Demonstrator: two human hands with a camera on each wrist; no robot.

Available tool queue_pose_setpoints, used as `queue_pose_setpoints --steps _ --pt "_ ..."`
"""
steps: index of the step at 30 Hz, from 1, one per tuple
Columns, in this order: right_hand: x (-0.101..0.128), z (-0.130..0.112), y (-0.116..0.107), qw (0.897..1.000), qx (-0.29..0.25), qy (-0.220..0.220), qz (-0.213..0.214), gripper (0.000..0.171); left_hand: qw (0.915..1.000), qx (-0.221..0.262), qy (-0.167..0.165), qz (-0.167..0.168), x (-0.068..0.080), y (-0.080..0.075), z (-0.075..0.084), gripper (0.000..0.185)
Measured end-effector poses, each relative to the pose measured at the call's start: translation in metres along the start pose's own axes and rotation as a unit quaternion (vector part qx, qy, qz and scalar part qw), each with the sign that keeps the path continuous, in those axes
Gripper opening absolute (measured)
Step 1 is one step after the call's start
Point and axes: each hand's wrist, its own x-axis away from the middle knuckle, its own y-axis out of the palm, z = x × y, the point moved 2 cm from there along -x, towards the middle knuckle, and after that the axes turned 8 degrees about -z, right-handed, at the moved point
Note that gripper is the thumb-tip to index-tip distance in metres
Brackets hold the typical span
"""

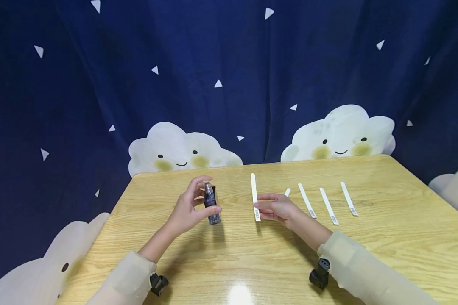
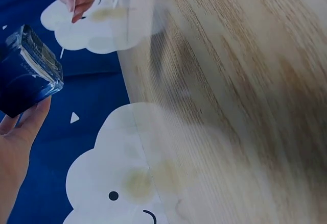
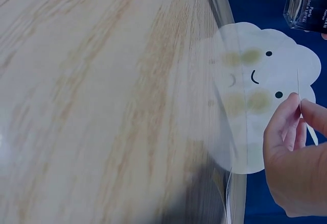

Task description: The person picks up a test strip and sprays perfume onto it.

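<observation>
Raised over the table, my left hand (image 1: 186, 212) grips a dark glass perfume bottle (image 1: 211, 205) between the thumb and fingers. A silvery neck tops the bottle, and its thick clear base shows in the left wrist view. Small white print including "Paris" is on the bottle (image 3: 308, 4) in the right wrist view. To the right of it, my right hand (image 1: 280, 209) pinches a white paper test strip (image 1: 253, 190) near its printed lower end. The strip stands nearly upright, apart from the bottle; seen edge-on by the right wrist camera, the strip (image 3: 299, 81) is a thin line.
Several more white strips (image 1: 329, 206) lie spaced out on the wooden table (image 1: 229, 254), right of my right hand, one partly hidden behind it. A dark blue curtain (image 1: 213, 51) with clouds hangs beyond the table's far edge. Small black cameras (image 1: 320, 273) sit on my wrists.
</observation>
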Motion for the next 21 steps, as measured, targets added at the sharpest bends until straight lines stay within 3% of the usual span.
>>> queue_pose_setpoints --steps 10,21 --pt "-0.001 0.0 -0.001 1.0 0.0 0.002 0.0 0.05 0.9992 -0.02 0.032 -0.011 0.001 0.004 0.004 0.062" --pt "0.002 -0.003 0.009 1.0 0.025 -0.004 0.009 0.046 0.9988 -0.03 0.028 -0.027 0.002 0.008 0.001 0.061"
